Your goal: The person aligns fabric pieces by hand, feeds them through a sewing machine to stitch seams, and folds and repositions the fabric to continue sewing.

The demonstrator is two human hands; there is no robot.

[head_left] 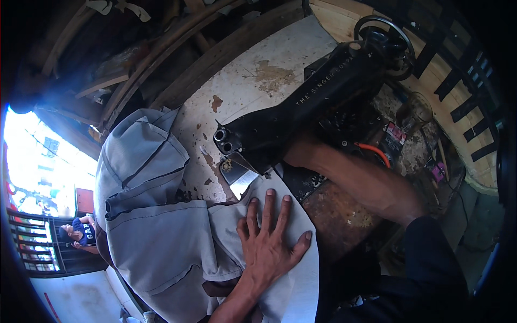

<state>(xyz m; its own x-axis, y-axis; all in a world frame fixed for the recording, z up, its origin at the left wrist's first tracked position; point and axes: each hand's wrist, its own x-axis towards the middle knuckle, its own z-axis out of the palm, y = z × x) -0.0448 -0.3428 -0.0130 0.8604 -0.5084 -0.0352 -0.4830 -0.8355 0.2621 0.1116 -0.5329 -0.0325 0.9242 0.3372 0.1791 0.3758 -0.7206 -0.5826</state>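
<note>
My left hand (269, 239) lies flat, fingers spread, on grey cloth (161, 237). The cloth looks like a sewn garment piece with stitched seams and spills over the table's left side. A black sewing machine (285, 110) stands across the table, and the cloth's edge reaches beneath its needle end. Beside the fingertips, a shiny metal plate (237, 180) shows under the machine head. My right forearm (361, 175) comes in from the lower right and passes beneath the machine's arm. Its hand is hidden there, so its fingers and any hold cannot be seen.
The handwheel (396, 46) is at the machine's far right. The pale tabletop (242, 70) has peeling paint. An orange-handled tool (377, 152), a small packet (396, 134) and a glass jar (417, 107) lie right of the machine. Another person (83, 234) is at far left.
</note>
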